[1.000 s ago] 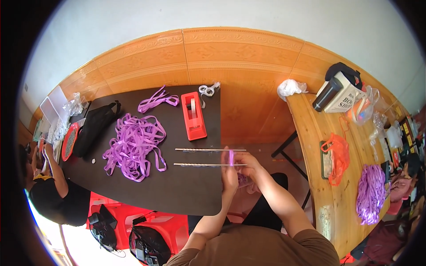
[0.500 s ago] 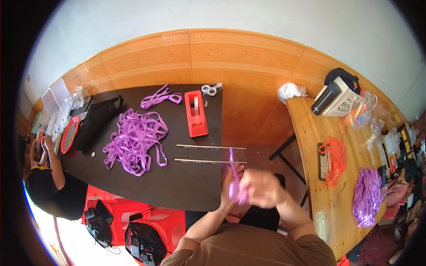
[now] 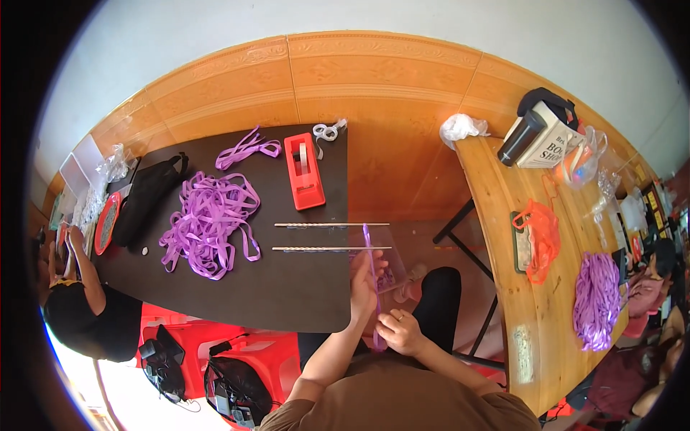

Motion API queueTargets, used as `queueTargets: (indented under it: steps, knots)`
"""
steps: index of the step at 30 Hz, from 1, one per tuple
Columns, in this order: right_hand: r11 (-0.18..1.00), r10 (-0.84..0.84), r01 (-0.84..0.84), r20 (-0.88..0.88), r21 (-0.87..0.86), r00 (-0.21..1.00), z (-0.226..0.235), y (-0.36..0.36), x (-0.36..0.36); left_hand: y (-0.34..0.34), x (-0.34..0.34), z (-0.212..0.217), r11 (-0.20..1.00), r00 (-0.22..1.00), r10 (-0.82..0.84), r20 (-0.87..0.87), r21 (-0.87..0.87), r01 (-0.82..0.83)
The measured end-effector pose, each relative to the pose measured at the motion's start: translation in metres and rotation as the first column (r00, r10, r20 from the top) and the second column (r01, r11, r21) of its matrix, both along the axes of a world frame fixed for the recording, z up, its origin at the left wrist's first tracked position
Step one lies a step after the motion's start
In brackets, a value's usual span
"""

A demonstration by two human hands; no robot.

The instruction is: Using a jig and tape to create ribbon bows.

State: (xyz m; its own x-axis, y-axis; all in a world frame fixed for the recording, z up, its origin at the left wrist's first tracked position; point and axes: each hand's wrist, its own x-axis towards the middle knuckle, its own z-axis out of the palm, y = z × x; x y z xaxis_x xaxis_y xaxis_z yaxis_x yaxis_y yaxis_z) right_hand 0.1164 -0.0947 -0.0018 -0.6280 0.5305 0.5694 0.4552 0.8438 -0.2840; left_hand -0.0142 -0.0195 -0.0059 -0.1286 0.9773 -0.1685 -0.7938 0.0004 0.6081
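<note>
Two slim metal rods (image 3: 316,249) with spiral-patterned ends lie side by side, sticking out past the right edge of the dark table (image 3: 287,302). A narrow purple ribbon (image 3: 370,262) runs from these rods down toward my lap. Just below the rods, my left hand (image 3: 364,286) is closed about the ribbon, though some of its fingers are hidden. Nearer to me, my right hand (image 3: 400,332) pinches the ribbon's lower part, with a ring on one finger. A loose heap of purple ribbon (image 3: 208,223) rests on the table to the left.
A red tape dispenser (image 3: 305,172), scissors (image 3: 325,132) and a black pouch (image 3: 147,205) lie on the table. Under the rods is a clear plastic box (image 3: 389,276). On the right, a wooden table (image 3: 489,194) bears a purple ribbon bundle (image 3: 598,302). Another person (image 3: 90,309) sits left.
My right hand has moved down toward my body, drawing the ribbon longer and straighter. My left hand stays near the rods. The whole view has shifted slightly.
</note>
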Motion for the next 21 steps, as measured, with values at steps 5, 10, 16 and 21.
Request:
queueTargets:
  steps: [5,10,16,21]
  knots:
    - [0.999,-0.042,0.041,0.055,0.023,0.998,-0.01,0.0,0.005,0.01,0.006,0.013,0.992,0.989,0.125,-0.078,0.025,-0.124]
    - [0.999,-0.043,0.042,0.045,0.017,0.998,-0.019,0.002,0.001,0.021,0.003,0.005,0.979,0.969,0.204,-0.142,-0.001,-0.206]
    - [0.959,-0.221,0.168,-0.235,-0.228,0.946,-0.035,0.015,0.003,0.015,0.006,-0.003,0.976,0.96,0.216,-0.177,0.013,-0.218]
    - [0.705,-0.43,-0.089,-0.524,-0.704,0.735,-0.003,0.082,-0.01,0.011,0.005,-0.003,0.969,0.96,0.235,-0.154,-0.034,-0.243]
